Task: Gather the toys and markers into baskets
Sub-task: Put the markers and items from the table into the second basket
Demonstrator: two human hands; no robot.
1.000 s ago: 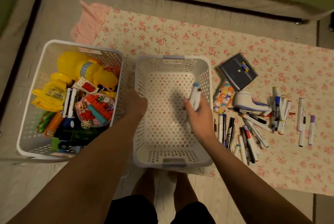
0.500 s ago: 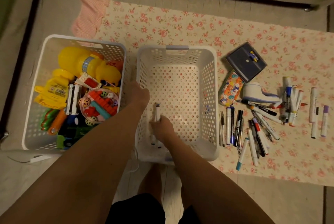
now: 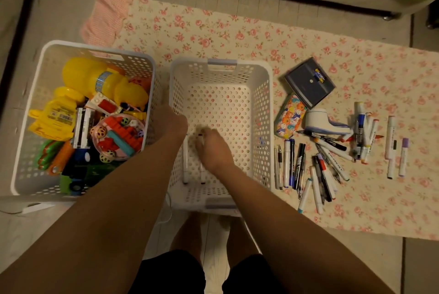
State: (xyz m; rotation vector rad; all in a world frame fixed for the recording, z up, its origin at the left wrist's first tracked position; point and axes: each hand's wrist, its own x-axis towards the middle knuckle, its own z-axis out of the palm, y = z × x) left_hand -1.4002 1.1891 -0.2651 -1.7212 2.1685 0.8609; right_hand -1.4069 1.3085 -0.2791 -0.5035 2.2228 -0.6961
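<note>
The white middle basket [image 3: 266, 103] stands on the floral cloth. My left hand [image 3: 172, 121] grips its left rim. My right hand [image 3: 211, 151] is low inside it, fingers curled and blurred over a white marker with a red cap [image 3: 202, 176] that lies on the basket floor. A second white marker [image 3: 185, 165] lies just left of that one, free of the hand. To the left, the other white basket [image 3: 26, 127] is full of toys, with a yellow duck toy [image 3: 99, 80] on top. Several loose markers [image 3: 318, 165] lie on the cloth to the right.
Right of the middle basket lie a dark box [image 3: 308, 84], a colourful pencil case [image 3: 288, 116] and a white tape dispenser [image 3: 320, 122]. More markers [image 3: 394, 148] lie at the far right. A pink cloth [image 3: 104, 15] is bunched at the back left. My feet [image 3: 187, 234] stand below the basket.
My right hand carried the markers from above the basket's right side down to its floor at the near left. One marker now lies free. The left hand kept its hold on the rim.
</note>
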